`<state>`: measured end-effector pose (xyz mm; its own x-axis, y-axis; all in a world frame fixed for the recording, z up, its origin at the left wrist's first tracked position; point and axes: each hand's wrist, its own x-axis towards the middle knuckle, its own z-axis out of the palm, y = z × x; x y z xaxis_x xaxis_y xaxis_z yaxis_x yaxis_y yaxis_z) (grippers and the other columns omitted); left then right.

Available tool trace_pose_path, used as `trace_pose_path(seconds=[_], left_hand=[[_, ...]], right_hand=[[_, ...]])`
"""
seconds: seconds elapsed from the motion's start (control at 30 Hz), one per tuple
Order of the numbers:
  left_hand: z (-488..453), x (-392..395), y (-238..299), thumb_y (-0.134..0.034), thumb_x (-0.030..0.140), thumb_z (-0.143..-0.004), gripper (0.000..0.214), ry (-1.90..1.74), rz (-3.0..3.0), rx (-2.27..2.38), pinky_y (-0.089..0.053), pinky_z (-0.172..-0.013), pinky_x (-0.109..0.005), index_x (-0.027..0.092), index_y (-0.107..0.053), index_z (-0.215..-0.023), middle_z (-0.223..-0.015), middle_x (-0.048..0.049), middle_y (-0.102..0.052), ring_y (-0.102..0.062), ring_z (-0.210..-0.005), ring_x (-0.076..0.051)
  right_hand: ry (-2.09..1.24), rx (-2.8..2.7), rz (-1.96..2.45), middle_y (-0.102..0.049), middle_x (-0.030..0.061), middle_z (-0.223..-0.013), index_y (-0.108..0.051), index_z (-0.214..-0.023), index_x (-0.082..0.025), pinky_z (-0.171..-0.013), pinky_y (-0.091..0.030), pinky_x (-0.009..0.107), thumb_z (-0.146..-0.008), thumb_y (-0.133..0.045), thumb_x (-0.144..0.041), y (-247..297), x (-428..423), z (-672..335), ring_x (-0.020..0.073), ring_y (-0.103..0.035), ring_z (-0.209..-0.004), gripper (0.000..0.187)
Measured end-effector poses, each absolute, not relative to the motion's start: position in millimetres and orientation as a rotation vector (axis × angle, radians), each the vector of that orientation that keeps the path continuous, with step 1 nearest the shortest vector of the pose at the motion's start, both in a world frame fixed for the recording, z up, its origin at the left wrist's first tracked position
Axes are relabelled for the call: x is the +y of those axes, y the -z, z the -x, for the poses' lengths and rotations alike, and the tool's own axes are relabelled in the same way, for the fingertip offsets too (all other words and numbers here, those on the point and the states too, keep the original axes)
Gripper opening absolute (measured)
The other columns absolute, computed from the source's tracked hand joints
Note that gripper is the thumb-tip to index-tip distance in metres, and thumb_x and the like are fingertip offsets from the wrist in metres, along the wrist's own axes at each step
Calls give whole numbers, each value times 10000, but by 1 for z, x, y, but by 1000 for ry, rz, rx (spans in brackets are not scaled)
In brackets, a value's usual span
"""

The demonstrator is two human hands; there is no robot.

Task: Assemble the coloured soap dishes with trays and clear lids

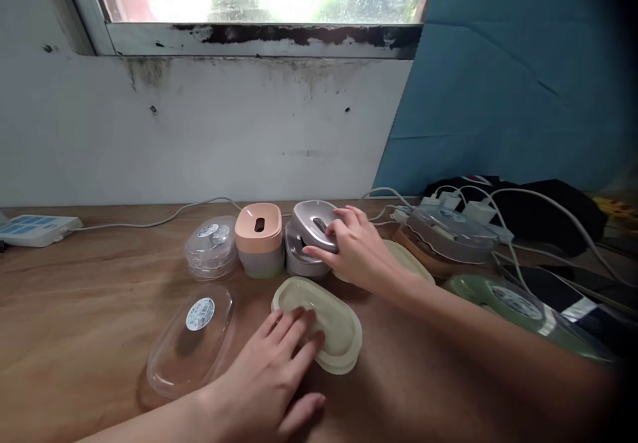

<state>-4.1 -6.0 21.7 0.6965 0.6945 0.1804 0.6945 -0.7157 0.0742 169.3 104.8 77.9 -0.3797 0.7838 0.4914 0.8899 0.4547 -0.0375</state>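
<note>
My right hand (pixel 351 247) grips a shiny grey lid (pixel 310 222) with an oval slot, fingers and thumb around its right side. The lid is tilted over another grey piece (pixel 299 252) on the table. My left hand (pixel 286 356) lies with fingers stretched out over a pale cream-green oval tray or lid (pixel 336 327), fingertips on its near left part. Left of the grey pieces stands a stack (pixel 259 240) with a slotted peach top over grey and green layers. A second cream piece (pixel 406 260) is partly hidden behind my right wrist.
Clear plastic covers stand stacked (pixel 212 247) at the left; a large clear cover with a round label (pixel 192 347) lies nearer. Farther right are a grey clear-topped container (pixel 451 230), a green one (pixel 498 300), chargers and white cables. A power strip (pixel 40 229) sits far left.
</note>
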Motion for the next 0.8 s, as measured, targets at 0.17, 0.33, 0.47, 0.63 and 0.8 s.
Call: trace_pose_path(seconds=[0.17, 0.33, 0.47, 0.63, 0.8], left_hand=[[5, -9, -17, -414, 417, -889, 530, -268, -2798, 1178, -291, -1035, -504, 132, -384, -1334, -1407, -187, -343, -285, -1308, -320], [4, -11, -20, -399, 420, -896, 521, -280, -2767, 1186, -284, -1040, -503, 138, -386, -1334, -1409, -178, -342, -278, -1310, -318], [3, -11, -20, -421, 386, -887, 508, -293, -2776, 1187, -293, -1032, -513, 129, -396, -1324, -1391, -185, -368, -302, -1296, -325], [2, -12, -18, -449, 366, -871, 502, -318, -2786, 1195, -292, -1030, -521, 135, -407, -1314, -1383, -187, -377, -309, -1291, -331], [1, -11, -16, -492, 319, -842, 522, -322, -2789, 1196, -280, -1033, -529, 136, -398, -1321, -1385, -184, -374, -292, -1299, -331]], right_hand=[[538, -2379, 1463, -473, 260, -1258, -636, -979, -31, -948, -339, 466, -790, -498, -593, -63, 116, -142, 395, -309, -1258, 609], [570, -2397, 1467, -577, 231, -1070, -645, -968, -29, -905, -343, 449, -783, -475, -626, -58, 110, -135, 377, -432, -1122, 648], [573, -2410, 1446, -574, 210, -1068, -640, -982, -58, -923, -314, 447, -804, -433, -628, -57, 109, -137, 362, -423, -1118, 632], [580, -2419, 1441, -591, 206, -1014, -653, -964, -74, -901, -303, 466, -817, -403, -627, -63, 107, -135, 362, -469, -1041, 624], [578, -2437, 1455, -615, 213, -955, -663, -945, -60, -899, -286, 487, -824, -359, -645, -69, 108, -127, 348, -515, -964, 670]])
